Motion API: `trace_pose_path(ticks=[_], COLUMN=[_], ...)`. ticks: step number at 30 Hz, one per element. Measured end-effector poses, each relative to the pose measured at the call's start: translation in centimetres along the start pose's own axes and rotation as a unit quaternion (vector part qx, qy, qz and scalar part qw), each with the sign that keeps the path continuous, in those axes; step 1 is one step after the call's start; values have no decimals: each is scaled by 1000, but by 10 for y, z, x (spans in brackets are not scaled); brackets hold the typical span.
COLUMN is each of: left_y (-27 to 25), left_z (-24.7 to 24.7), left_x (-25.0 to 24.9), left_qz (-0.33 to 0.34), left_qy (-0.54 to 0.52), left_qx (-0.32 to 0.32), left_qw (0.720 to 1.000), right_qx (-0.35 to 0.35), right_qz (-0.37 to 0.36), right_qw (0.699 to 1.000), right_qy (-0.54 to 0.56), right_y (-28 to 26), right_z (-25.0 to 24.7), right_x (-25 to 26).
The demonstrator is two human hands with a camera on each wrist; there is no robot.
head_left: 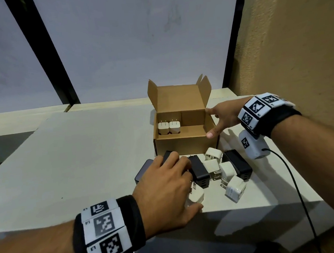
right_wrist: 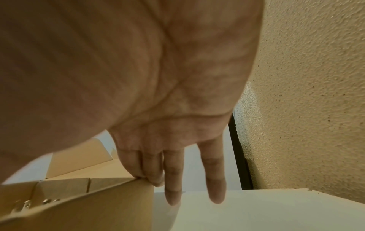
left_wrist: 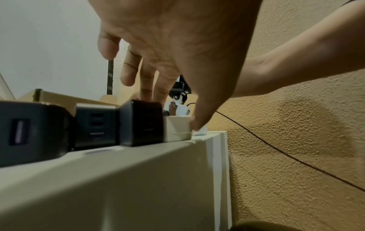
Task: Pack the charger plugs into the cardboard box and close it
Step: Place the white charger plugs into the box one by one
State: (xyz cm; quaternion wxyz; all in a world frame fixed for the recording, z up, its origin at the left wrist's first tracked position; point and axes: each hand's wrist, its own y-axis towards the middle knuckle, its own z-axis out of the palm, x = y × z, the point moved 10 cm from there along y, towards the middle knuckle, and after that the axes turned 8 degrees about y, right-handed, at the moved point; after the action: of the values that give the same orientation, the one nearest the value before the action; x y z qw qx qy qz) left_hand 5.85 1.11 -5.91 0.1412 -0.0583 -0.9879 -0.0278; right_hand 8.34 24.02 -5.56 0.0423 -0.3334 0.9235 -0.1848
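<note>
The open cardboard box stands on the table with its lid up. Two white charger plugs stand prongs-up in its back left corner. My right hand holds the box's right wall, thumb at the front corner and fingers at the back corner. A pile of black chargers and white plugs lies in front of the box. My left hand is spread over the pile's left part. Its fingers rest on a black charger and its thumb touches a white plug.
The white table ends just in front of the pile. A black cable runs from my right wrist over the table's right side. A textured wall stands close on the right. A dark grey charger lies left of the pile.
</note>
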Motion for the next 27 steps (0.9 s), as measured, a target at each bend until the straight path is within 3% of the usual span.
trace_pose_path(ticks=[6,19,24,27], left_y=[-3,0,2,18], left_z=[-7,-1,-21,-43], left_x=[-3,-2,6,38], left_qz=[42,69,94,70], left_qy=[-29,-2,-125,-192], left_qx=[-58,-46,0,-41], left_qw=[997,997,988,978], right_qx=[-4,-9,-6,-9], right_qz=[-6,-14,-13,-13], right_qw=[1000,1000,1000,1000], right_qy=[-1,-1,-10,-7], right_y=[4,0,0,1], right_z=[-1,-2,-1,-1], right_x=[-1,1,2,2])
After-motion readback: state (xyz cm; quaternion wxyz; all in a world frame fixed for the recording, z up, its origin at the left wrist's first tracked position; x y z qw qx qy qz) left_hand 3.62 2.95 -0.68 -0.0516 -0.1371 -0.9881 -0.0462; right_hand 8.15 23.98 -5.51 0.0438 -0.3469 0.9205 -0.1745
